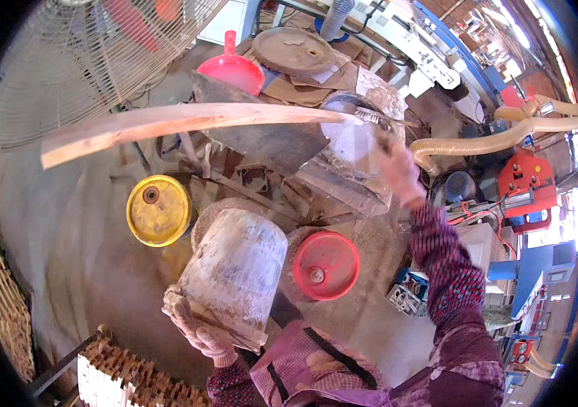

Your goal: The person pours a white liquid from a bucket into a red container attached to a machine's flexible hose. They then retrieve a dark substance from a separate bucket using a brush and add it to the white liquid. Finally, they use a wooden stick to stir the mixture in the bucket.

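Observation:
My left hand [209, 341] is closed round the crusted lip of a dirty white bucket [240, 264], which is tipped so that its closed bottom points up and away. My right hand [401, 173] is stretched forward and smeared by motion. Just beyond its fingers is a dark-bristled brush [368, 115], at the edge of a round container with whitish contents [343, 136]. Whether the fingers grip anything there cannot be made out. A long, slightly curved wooden board [187, 122] spans the upper left, its right end close to the brush.
Yellow [159, 211] and red lidded buckets [326, 266] flank the tipped bucket. Farther off are a red funnel-like pan [234, 73] and a round dusty lid [293, 51]. A wire fan guard [78, 68] fills the upper left. Stacked wood strips [122, 373] stand lower left; hoses [499, 139] and machines line the right.

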Demonstrator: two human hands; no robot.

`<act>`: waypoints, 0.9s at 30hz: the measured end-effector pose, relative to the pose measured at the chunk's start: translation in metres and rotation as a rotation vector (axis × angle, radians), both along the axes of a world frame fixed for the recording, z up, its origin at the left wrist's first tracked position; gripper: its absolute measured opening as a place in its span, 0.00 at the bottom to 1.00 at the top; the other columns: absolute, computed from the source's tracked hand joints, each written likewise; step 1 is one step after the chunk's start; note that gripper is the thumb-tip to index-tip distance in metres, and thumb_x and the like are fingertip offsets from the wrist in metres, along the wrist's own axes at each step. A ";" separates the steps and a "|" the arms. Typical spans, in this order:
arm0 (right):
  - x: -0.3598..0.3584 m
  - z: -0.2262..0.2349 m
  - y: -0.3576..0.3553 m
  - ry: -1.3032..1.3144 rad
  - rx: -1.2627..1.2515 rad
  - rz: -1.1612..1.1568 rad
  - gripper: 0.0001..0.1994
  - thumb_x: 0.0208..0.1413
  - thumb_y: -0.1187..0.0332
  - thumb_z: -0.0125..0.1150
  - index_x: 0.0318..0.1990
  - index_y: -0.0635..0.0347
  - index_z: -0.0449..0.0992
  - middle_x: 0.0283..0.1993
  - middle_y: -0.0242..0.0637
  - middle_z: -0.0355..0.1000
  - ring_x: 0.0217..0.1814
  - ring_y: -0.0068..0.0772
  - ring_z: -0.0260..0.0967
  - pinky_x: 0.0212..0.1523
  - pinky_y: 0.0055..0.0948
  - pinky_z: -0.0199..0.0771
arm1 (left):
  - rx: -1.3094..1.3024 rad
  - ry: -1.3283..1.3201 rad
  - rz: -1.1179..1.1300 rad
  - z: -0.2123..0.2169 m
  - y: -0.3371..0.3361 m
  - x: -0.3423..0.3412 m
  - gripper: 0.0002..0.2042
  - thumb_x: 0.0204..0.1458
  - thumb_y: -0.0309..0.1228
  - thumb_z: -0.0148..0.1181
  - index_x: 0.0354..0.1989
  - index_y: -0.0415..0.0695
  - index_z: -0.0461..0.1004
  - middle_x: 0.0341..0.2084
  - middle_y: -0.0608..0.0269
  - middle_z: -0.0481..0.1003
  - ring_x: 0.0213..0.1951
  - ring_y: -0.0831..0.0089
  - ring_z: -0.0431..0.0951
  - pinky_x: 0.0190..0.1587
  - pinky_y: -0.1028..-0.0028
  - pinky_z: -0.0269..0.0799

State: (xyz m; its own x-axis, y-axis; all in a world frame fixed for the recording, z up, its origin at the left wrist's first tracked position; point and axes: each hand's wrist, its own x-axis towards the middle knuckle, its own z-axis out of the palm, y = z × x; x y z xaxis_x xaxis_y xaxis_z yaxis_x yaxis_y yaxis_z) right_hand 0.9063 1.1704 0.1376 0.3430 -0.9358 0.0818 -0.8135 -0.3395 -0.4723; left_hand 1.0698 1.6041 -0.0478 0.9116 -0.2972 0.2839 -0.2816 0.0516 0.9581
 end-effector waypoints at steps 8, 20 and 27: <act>-0.066 -0.033 -0.204 0.977 -0.558 0.048 0.19 0.51 0.62 0.51 0.51 0.55 0.72 0.53 0.46 0.70 0.55 0.45 0.69 0.52 0.46 0.66 | 0.063 0.060 0.022 0.018 -0.025 -0.018 0.33 0.61 0.51 0.35 0.63 0.33 0.54 0.63 0.47 0.54 0.62 0.54 0.59 0.64 0.58 0.53; -0.082 -0.028 -0.191 0.689 -0.027 0.101 0.15 0.53 0.58 0.54 0.42 0.57 0.75 0.39 0.46 0.75 0.41 0.48 0.73 0.40 0.38 0.73 | 0.108 0.069 0.048 0.026 -0.029 -0.012 0.34 0.60 0.53 0.38 0.63 0.34 0.55 0.62 0.49 0.56 0.62 0.57 0.58 0.64 0.60 0.52; -0.096 0.013 -0.086 -0.144 0.634 0.162 0.14 0.57 0.58 0.53 0.39 0.60 0.74 0.24 0.33 0.71 0.26 0.33 0.71 0.32 0.36 0.76 | 0.303 0.024 0.108 0.046 -0.034 -0.013 0.21 0.49 0.32 0.42 0.47 0.33 0.73 0.55 0.45 0.67 0.62 0.53 0.58 0.68 0.58 0.37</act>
